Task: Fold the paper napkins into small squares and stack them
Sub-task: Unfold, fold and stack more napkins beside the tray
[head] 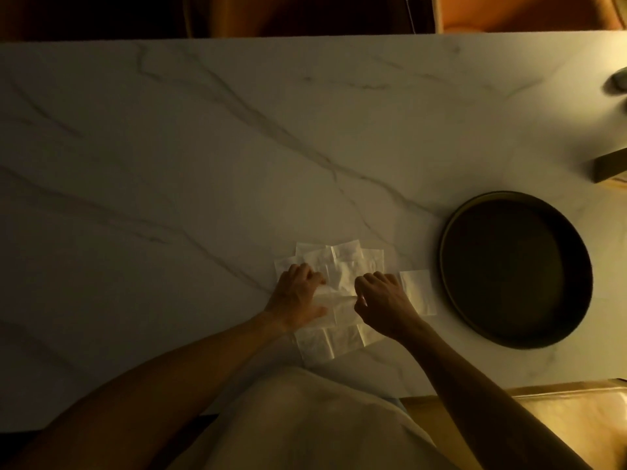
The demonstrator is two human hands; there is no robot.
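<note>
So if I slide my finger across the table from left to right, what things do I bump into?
Left hand → right hand → folded napkin square lying apart → round dark tray.

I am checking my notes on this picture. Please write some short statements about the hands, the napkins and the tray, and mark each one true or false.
1. Both hands are on the napkins. True: the left hand and the right hand rest on them.
2. The tray holds folded napkins. False: nothing lies in it.
3. The tray stands to the right of the napkins. True.
4. The napkins form one neat stack. False: they lie spread out and overlapping on the table.
5. One napkin lies between the right hand and the tray. True.
</note>
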